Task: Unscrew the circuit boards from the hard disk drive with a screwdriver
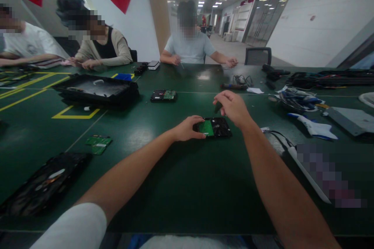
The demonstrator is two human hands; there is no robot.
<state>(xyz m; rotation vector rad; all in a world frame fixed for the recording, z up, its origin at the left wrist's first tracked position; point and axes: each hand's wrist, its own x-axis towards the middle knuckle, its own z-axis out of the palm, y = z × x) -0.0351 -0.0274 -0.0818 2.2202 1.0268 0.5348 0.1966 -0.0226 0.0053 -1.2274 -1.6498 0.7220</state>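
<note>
A black hard drive (222,127) with a green circuit board (206,127) facing up lies flat on the table in front of me. My left hand (189,128) grips its left end, thumb along the near edge and fingers at the far edge. Just above the drive's right half is my right hand (229,107), fingers curled together in a pinch. A small dark piece shows at its fingertips, too unclear to name. Farther off, a second hard drive (163,95) with a partly green face rests on the table.
Black stacked trays (96,89) stand at left, with loose green circuit boards (98,144) and a dark casing (46,183) nearer me. On the right are a white tablet-like device (309,175), white-and-blue packaging (314,126), a grey box (352,120) and cables. Several people sit across the table.
</note>
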